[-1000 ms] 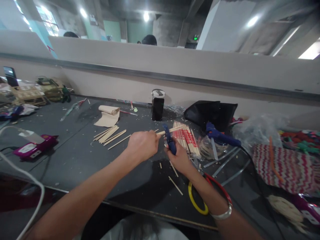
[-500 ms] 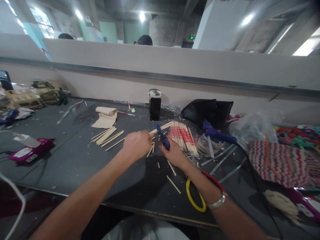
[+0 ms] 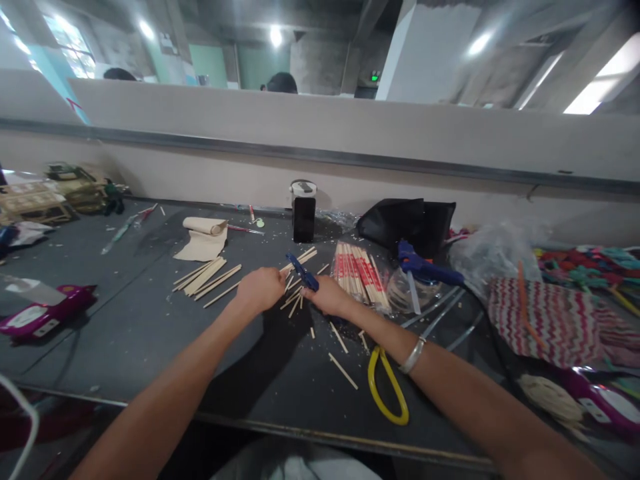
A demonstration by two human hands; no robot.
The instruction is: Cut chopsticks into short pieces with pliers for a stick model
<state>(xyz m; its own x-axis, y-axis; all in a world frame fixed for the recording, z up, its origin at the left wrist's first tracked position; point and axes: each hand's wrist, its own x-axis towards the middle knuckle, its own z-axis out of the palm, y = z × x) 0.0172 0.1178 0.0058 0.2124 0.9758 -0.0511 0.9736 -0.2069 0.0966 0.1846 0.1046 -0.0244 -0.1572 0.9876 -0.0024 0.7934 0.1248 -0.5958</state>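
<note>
My left hand [image 3: 263, 288] is closed around thin wooden sticks [image 3: 306, 255], whose far ends reach past the fingers up to the right. Just to its right, my right hand [image 3: 327, 295] grips blue cutting pliers [image 3: 301, 272], the tool's head lying against the sticks beside my left fingertips. Under and between the hands lie short cut stick pieces [image 3: 295, 305]. More loose sticks [image 3: 210, 277] rest in a fan left of my left hand. A plastic packet of wooden sticks with red print [image 3: 361, 272] lies beyond my right hand.
Yellow-handled scissors [image 3: 387, 393] lie below my right forearm. Behind the packet are a blue glue gun [image 3: 425, 265] with a cord and a black pouch [image 3: 407, 223]. A phone [image 3: 304, 220] stands at the back, near rolled cloth [image 3: 203, 239]. A purple power strip [image 3: 47, 313] sits left.
Both hands have shifted left along with the pliers and the held sticks. More short pieces show on the table beneath them. The view has turned slightly right.
</note>
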